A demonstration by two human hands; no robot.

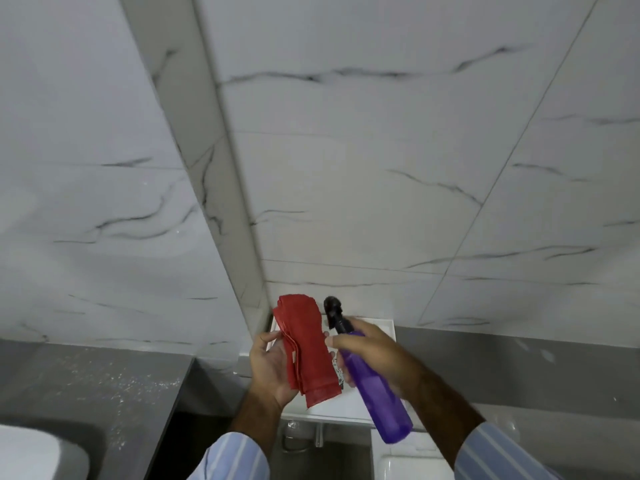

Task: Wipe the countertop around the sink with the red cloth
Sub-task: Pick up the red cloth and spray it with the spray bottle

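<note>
prep, no wiping yet | your left hand (269,370) holds red cloth (308,348), right hand (379,353) grips spray bottle (379,401) | next: cloth down onto countertop (86,375)

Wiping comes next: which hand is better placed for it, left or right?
Left. The left hand holds the folded red cloth, and the grey countertop lies on that side. The right hand is busy gripping the purple spray bottle, so it would probably have to put that down first.

The left hand (273,367) holds the folded red cloth (308,351). The right hand (372,355) grips a purple plastic spray bottle (375,393), black nozzle toward the cloth.
</note>
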